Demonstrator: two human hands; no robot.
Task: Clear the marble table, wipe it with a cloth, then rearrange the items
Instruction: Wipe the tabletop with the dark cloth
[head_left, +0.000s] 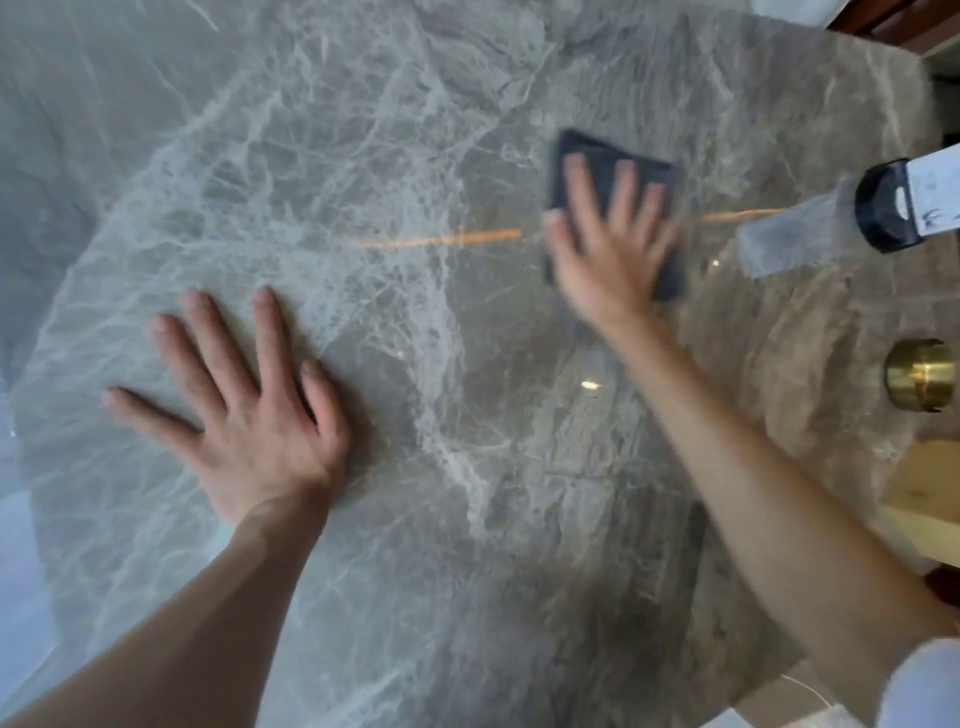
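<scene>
The grey-brown veined marble table (415, 156) fills nearly the whole view. My right hand (608, 244) lies flat with fingers spread on a folded dark blue-grey cloth (587, 156), pressing it against the marble at the upper right; hand and cloth are motion-blurred. My left hand (244, 410) rests palm down on bare marble at the lower left, fingers apart, with nothing in it.
A white container with a black end (898, 208) lies at the right edge, casting a pale reflection on the marble. Below it stands a round brass object (919, 374). Light wood (924, 493) shows past the table's right rim, dark wood at the top right corner.
</scene>
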